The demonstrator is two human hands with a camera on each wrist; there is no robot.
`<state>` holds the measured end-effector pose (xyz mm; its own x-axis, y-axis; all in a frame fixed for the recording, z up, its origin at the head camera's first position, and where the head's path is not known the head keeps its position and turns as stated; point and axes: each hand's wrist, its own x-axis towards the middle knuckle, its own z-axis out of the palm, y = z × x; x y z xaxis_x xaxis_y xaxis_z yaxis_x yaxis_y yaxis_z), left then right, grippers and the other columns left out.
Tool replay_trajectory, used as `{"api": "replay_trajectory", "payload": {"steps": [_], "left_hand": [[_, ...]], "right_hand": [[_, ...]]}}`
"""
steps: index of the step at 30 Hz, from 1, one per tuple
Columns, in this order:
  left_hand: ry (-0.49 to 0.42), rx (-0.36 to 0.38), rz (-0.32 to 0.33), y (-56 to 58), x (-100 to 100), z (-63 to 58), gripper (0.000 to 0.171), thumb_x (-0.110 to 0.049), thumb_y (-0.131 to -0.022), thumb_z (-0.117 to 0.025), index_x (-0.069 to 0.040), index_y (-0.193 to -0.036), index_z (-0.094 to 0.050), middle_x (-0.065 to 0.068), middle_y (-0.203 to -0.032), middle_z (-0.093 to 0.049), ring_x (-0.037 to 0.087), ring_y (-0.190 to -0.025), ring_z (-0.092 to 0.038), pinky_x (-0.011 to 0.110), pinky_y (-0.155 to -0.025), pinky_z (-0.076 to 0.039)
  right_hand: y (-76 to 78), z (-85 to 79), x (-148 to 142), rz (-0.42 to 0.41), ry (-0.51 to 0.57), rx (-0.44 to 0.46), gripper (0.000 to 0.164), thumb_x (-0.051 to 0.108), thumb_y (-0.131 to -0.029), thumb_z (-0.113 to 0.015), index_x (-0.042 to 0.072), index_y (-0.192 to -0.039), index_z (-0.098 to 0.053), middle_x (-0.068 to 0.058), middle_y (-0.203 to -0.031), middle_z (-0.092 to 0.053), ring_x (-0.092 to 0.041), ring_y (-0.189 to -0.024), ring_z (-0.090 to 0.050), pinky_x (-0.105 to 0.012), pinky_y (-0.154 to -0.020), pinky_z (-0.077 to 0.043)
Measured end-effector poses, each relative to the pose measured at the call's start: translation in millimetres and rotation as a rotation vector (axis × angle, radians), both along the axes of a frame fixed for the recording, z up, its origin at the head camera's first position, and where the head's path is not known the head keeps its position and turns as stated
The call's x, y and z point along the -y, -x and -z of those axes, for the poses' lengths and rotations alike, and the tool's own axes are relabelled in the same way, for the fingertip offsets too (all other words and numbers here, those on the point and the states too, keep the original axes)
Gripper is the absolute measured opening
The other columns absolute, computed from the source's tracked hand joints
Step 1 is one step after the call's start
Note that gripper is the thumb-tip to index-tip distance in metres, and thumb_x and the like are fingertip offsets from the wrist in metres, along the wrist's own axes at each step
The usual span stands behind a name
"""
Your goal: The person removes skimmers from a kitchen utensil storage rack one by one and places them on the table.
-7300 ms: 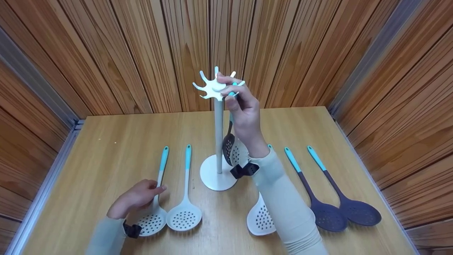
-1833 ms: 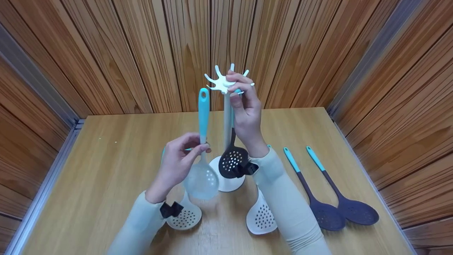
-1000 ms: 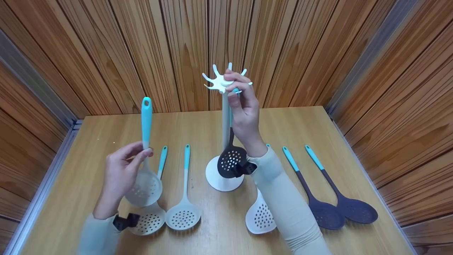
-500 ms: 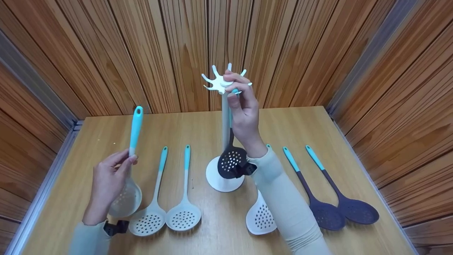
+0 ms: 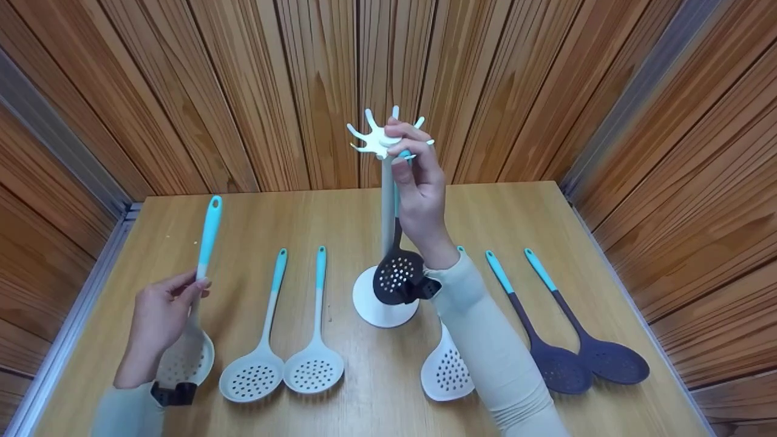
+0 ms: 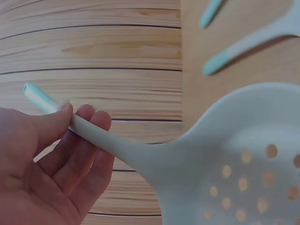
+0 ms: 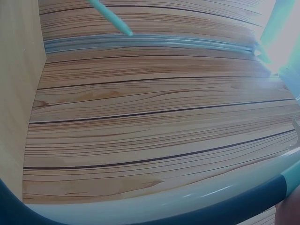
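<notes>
My left hand [image 5: 158,312] pinches a light grey skimmer [image 5: 209,233] by the neck, thumb against fingers, at the table's left side. Its teal handle end points up and its perforated bowl [image 6: 243,173] hangs lower; I cannot tell whether the bowl touches the table. At the middle, my right hand [image 5: 420,188] grips the hooked top of a white utensil stand [image 5: 387,200], fingers curled over it. Below that hand a dark skimmer [image 5: 397,276] hangs from the stand, its teal handle end partly hidden by the fingers. Its dark edge [image 7: 211,213] crosses the right wrist view.
Two light grey skimmers [image 5: 252,379] [image 5: 314,369] lie left of the stand. To its right lie a white slotted turner [image 5: 446,373], partly under the right sleeve, and two dark utensils [image 5: 558,367] [image 5: 616,363]. Wood-panelled walls [image 5: 279,91] enclose the wooden table [image 5: 364,413].
A pale skimmer hung beside the dark one earlier. My left hand has since carried a light grey skimmer from near the stand leftward and down. The right hand stays at the stand's top.
</notes>
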<state>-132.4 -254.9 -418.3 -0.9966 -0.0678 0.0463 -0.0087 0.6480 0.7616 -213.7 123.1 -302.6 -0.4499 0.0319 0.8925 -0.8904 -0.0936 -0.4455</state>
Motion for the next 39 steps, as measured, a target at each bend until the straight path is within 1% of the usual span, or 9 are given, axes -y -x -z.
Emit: {"api": "replay_trajectory", "payload": {"steps": [2, 4, 9, 13, 16, 20, 24, 32, 39], "left_hand": [[0.006, 0.019, 0.006, 0.8, 4, 5.2, 0.039, -0.018, -0.103, -0.056, 0.002, -0.136, -0.058, 0.019, -0.110, -0.071, 0.029, -0.099, -0.069, 0.014, -0.073, -0.051], [-0.001, 0.052, 0.011, 1.3, 7, 9.4, 0.039, -0.017, -0.103, -0.055, 0.003, -0.137, -0.056, 0.019, -0.112, -0.070, 0.030, -0.100, -0.069, 0.013, -0.072, -0.050], [-0.027, 0.135, 0.027, 4.5, 12, 19.1, 0.040, -0.018, -0.105, -0.052, 0.002, -0.140, -0.053, 0.020, -0.115, -0.069, 0.029, -0.103, -0.067, 0.020, -0.074, -0.052], [-0.029, 0.180, 0.032, 7.7, 14, 26.4, 0.040, -0.017, -0.105, -0.052, 0.002, -0.140, -0.053, 0.020, -0.115, -0.068, 0.028, -0.102, -0.067, 0.024, -0.074, -0.053], [-0.046, 0.221, 0.040, 9.5, 15, 32.1, 0.040, -0.017, -0.105, -0.051, 0.003, -0.139, -0.053, 0.020, -0.115, -0.068, 0.030, -0.101, -0.067, 0.026, -0.070, -0.053], [-0.048, 0.297, 0.050, 10.0, 16, 39.8, 0.043, -0.022, -0.105, -0.052, 0.000, -0.141, -0.053, 0.018, -0.113, -0.067, 0.029, -0.094, -0.063, 0.029, -0.065, -0.050], [-0.045, 0.348, 0.061, 11.3, 17, 47.2, 0.045, -0.026, -0.104, -0.053, -0.001, -0.142, -0.053, 0.017, -0.114, -0.066, 0.026, -0.092, -0.060, 0.032, -0.067, -0.048], [-0.160, 0.454, 0.057, 16.7, 16, 59.9, 0.043, -0.020, -0.105, -0.052, 0.003, -0.141, -0.052, 0.018, -0.109, -0.066, 0.028, -0.092, -0.066, 0.031, -0.068, -0.053], [-0.263, 0.510, 0.073, 19.2, 14, 71.0, 0.040, -0.016, -0.104, -0.054, 0.005, -0.138, -0.054, 0.017, -0.110, -0.065, 0.026, -0.094, -0.064, 0.031, -0.078, -0.056]], "right_hand": [[0.0, 0.0, 0, 0.002, 0.000, -0.002, 0.034, 0.031, -0.103, -0.053, -0.003, -0.105, -0.053, -0.006, -0.129, -0.055, -0.042, -0.133, -0.042, -0.055, -0.110, -0.035], [-0.2, 0.0, 0, 0.005, -0.007, -0.002, 0.033, 0.030, -0.104, -0.052, -0.003, -0.105, -0.054, -0.006, -0.129, -0.055, -0.043, -0.133, -0.042, -0.056, -0.109, -0.035], [-0.7, -1.2, 0, 0.003, -0.014, -0.005, 0.033, 0.030, -0.104, -0.053, -0.003, -0.106, -0.054, -0.007, -0.130, -0.055, -0.042, -0.133, -0.042, -0.056, -0.109, -0.036], [-0.7, -2.5, 1, 0.001, -0.015, -0.011, 0.032, 0.030, -0.104, -0.052, -0.002, -0.106, -0.054, -0.006, -0.130, -0.055, -0.041, -0.133, -0.042, -0.056, -0.108, -0.036], [-1.0, -2.9, 2, 0.004, -0.016, -0.014, 0.031, 0.030, -0.104, -0.052, -0.001, -0.106, -0.054, -0.004, -0.130, -0.055, -0.040, -0.133, -0.042, -0.057, -0.108, -0.036], [-1.9, -3.0, 2, 0.003, -0.014, -0.011, 0.031, 0.030, -0.104, -0.052, -0.001, -0.106, -0.054, -0.004, -0.130, -0.055, -0.041, -0.133, -0.042, -0.057, -0.108, -0.036], [-2.5, -2.9, 3, 0.001, -0.014, -0.005, 0.031, 0.030, -0.104, -0.052, -0.001, -0.106, -0.054, -0.007, -0.130, -0.055, -0.042, -0.132, -0.042, -0.058, -0.107, -0.037], [-3.6, -1.5, 4, -0.008, -0.016, -0.001, 0.032, 0.030, -0.104, -0.051, -0.002, -0.105, -0.053, -0.008, -0.130, -0.054, -0.043, -0.133, -0.041, -0.058, -0.109, -0.035], [-4.3, -1.9, 3, 0.006, -0.011, -0.003, 0.032, 0.030, -0.104, -0.052, -0.002, -0.105, -0.053, -0.008, -0.130, -0.054, -0.043, -0.132, -0.042, -0.058, -0.108, -0.036]]}}
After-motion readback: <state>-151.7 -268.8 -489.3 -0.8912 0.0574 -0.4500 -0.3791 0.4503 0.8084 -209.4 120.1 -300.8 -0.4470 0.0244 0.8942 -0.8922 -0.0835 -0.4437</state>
